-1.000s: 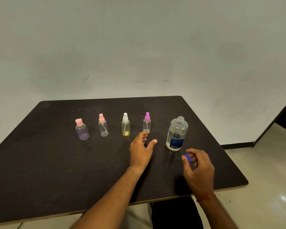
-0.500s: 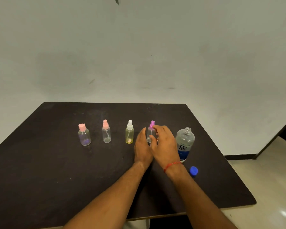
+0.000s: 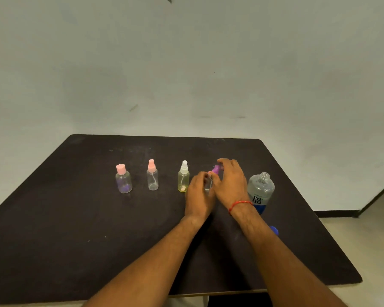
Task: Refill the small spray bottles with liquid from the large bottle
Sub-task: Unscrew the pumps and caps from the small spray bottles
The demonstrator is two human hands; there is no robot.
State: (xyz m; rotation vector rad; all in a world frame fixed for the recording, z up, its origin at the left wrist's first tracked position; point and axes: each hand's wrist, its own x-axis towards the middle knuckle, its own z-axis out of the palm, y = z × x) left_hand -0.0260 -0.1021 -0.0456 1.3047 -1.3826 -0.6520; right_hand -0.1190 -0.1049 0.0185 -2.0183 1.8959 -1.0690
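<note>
Left hand (image 3: 198,192) grips the small bottle (image 3: 208,185), right hand (image 3: 230,185) pinches its purple top (image 3: 215,169); unscrewing it seemingly comes next, before any pouring.

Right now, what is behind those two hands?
A small purple-topped spray bottle: the right hand pinches its top, the left hand grips its clear body. Most of the body is covered, so its contents cannot be seen.

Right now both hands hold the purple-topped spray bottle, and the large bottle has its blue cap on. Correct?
No: the head view shows the large bottle uncapped, its blue cap on the table. The left hand and right hand do hold the purple-topped spray bottle.
</note>
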